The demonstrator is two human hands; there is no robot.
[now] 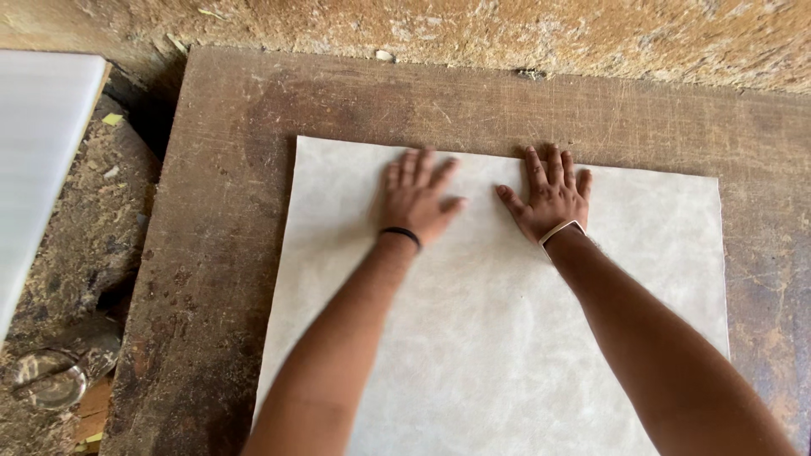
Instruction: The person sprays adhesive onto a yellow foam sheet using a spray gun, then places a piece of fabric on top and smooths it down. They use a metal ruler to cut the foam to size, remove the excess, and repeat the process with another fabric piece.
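Palms lie flat on a pale grey mottled sheet spread over a worn brown wooden counter. The left hand and the right hand sit side by side near the sheet's far edge, fingers splayed and pressed down, each grip open and pinching nothing, seemingly to keep the sheet smooth and still against the board. The sheet reaches from mid-counter to the near edge of view. A dusty floor lies left, with a white panel at far left and a rough wall beyond
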